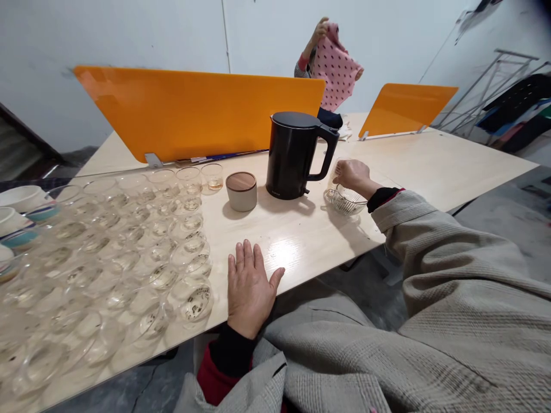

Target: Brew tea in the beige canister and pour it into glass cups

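My left hand [252,287] lies flat on the table near its front edge, fingers stretched out, holding nothing. To the right of the kettle, my right hand [353,174] is closed above a clear ribbed glass cup [349,202]. Something clear shows beside its fingers, but I cannot make out what they hold. A black electric kettle [287,158] stands upright with its lid down and its handle towards my right hand. Left of it sits a grey canister [242,198] with a wooden lid. Many clear cups [196,301] with dark bits in the bottom stand left of my left hand.
White bowls with coloured bands [19,221] stand at the far left. Orange dividers [202,115] [408,109] cross the table [456,158]. Behind them, another person's hand [321,28] holds up a pink dotted cloth [336,69]. A rack with clothes [516,103] stands at right.
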Demonstrator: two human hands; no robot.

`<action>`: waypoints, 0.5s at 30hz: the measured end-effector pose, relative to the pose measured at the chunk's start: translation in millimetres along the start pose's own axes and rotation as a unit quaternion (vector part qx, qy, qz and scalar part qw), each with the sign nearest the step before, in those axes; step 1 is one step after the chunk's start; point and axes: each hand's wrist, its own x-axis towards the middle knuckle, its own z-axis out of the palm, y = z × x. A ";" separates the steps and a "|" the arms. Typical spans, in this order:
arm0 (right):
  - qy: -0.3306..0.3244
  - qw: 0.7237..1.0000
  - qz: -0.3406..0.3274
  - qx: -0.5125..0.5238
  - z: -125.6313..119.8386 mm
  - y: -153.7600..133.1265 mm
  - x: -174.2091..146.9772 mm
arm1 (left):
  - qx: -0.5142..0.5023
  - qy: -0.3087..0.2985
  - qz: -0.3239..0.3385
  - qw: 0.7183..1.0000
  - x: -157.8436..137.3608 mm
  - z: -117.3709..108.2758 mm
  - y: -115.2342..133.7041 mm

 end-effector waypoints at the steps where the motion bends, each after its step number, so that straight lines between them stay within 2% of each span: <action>1: 0.004 1.000 -0.001 0.003 0.5 0.1 -0.9 | -0.001 0.000 -0.001 1.000 0.0 -0.1 0.0; 7: 0.052 0.998 0.013 0.027 -10.5 2.0 -8.8 | 0.002 0.002 0.005 1.000 0.0 -0.4 0.0; 15: 0.177 0.981 0.011 0.073 -58.7 17.5 -34.6 | 0.014 -0.009 0.010 1.000 2.0 -4.3 -0.3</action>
